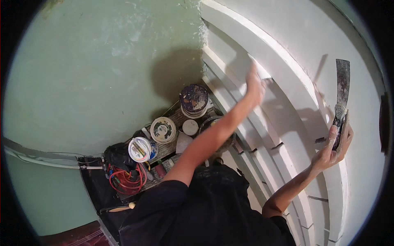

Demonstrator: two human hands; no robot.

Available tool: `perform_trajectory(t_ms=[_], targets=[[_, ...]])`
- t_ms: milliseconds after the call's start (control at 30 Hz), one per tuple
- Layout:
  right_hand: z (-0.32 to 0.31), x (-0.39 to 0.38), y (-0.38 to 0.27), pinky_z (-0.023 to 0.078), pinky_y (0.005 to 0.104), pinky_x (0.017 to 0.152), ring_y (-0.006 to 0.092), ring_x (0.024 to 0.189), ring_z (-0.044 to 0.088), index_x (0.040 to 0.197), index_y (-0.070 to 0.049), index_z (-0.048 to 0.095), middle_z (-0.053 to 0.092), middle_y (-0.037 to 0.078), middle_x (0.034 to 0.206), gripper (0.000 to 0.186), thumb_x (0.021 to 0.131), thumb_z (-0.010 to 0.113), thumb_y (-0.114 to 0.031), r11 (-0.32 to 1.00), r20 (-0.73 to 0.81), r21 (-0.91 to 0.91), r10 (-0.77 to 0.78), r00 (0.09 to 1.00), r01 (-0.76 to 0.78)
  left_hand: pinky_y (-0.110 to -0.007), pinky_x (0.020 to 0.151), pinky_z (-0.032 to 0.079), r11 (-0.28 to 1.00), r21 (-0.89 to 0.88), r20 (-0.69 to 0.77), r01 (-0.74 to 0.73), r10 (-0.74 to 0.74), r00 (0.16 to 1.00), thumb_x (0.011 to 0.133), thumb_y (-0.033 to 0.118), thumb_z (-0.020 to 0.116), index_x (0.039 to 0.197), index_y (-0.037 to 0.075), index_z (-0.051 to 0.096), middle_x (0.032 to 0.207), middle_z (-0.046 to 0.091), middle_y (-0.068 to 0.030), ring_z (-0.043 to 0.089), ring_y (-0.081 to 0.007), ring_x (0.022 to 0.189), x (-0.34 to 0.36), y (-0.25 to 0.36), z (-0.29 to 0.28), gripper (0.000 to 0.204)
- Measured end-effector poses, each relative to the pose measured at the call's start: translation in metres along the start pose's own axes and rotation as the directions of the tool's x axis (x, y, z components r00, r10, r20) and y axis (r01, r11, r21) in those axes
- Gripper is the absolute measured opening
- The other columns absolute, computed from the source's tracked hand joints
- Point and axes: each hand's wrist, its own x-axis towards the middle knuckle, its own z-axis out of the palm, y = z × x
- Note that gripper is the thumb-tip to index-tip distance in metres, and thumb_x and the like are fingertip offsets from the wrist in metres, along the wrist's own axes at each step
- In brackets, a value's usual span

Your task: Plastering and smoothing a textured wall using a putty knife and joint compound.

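My right hand [333,151] is closed around the dark handle of a putty knife [343,84]. Its wide, stained metal blade points upward, away from me, in front of the white wall. My left hand [255,87] reaches up to the white stepped shelves [283,98] on the right wall. It is a little blurred, with one digit stretched upward and apart from the others. Nothing shows in it, and some of its fingers are hard to make out.
A green wall [94,82] with pale smears fills the left. Below it, a plank platform [167,151] carries a paint-crusted bucket [193,98], lidded tubs [163,130], a white-lidded container [140,149], a black bag [118,155] and a coiled orange cable [128,180]. Pale pipes [53,162] run along the left wall.
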Motion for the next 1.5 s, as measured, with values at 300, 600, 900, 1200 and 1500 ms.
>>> perform_trajectory(t_ms=[300, 600, 900, 1200, 1500], targets=[[0.005, -0.001, 0.009, 0.036, 0.0230, 0.053, 0.0123, 0.070, 0.047, 0.127, 0.010, 0.056, 0.054, 0.013, 0.100, 0.044, 0.091, 0.059, -0.015, 1.000, 0.038, 0.022, 0.008, 0.999, -0.009, -0.046, 0.113, 0.028, 0.986, 0.144, -0.086, -0.077, 0.090, 0.992, 0.102, 0.051, 0.032, 0.153, 0.008, 0.017, 0.155, 0.028, -0.0102, 0.035, -0.0268, 0.137, -0.031, -0.033, 0.012, 0.068], [0.010, -0.002, 0.006, 0.039, 0.0239, 0.055, 0.0140, 0.073, 0.049, 0.127, 0.012, 0.055, 0.056, 0.016, 0.104, 0.046, 0.091, 0.057, -0.017, 0.999, 0.000, 0.022, 0.034, 0.999, -0.034, -0.034, 0.098, 0.040, 0.762, 0.584, 0.125, -0.280, 0.256, 0.958, 0.100, 0.019, 0.049, 0.136, -0.004, 0.043, 0.122, 0.055, -0.0195, 0.055, -0.0258, 0.109, -0.073, -0.037, 0.006, 0.043], [0.004, -0.004, 0.009, 0.035, 0.0220, 0.057, 0.0115, 0.069, 0.045, 0.129, 0.008, 0.055, 0.054, 0.010, 0.100, 0.047, 0.092, 0.058, -0.022, 1.000, 0.004, 0.010, -0.026, 1.000, 0.026, -0.049, 0.098, 0.039, -0.597, 0.349, 0.936, -0.722, 0.187, 0.298, 0.090, 0.029, 0.063, 0.102, 0.002, 0.060, 0.107, 0.055, -0.0156, 0.049, -0.0336, 0.109, -0.011, 0.082, 0.044, 0.030], [0.002, -0.014, 0.011, 0.042, 0.0228, 0.059, 0.0128, 0.071, 0.052, 0.132, 0.012, 0.049, 0.058, 0.013, 0.100, 0.050, 0.095, 0.053, -0.021, 0.984, -0.038, 0.164, 0.071, 0.997, -0.064, -0.046, 0.101, 0.039, -0.630, 0.363, 0.929, -0.686, 0.188, 0.318, 0.088, 0.030, 0.066, 0.109, -0.001, 0.060, 0.115, 0.059, -0.0173, 0.053, -0.0337, 0.113, 0.006, 0.097, 0.012, 0.037], [0.024, -0.145, 0.071, 0.046, 0.0379, 0.078, 0.0289, 0.089, 0.055, 0.117, 0.008, 0.060, 0.054, 0.020, 0.102, 0.036, 0.085, 0.061, -0.008, 0.997, 0.581, 0.077, -0.062, 0.811, 0.021, -0.038, 0.080, 0.048, 0.022, 0.999, 0.017, -0.034, 0.526, 0.850, 0.094, 0.020, 0.058, 0.116, -0.002, 0.059, 0.096, 0.065, -0.0174, 0.062, -0.0234, 0.087, -0.058, -0.012, -0.220, 0.031]])
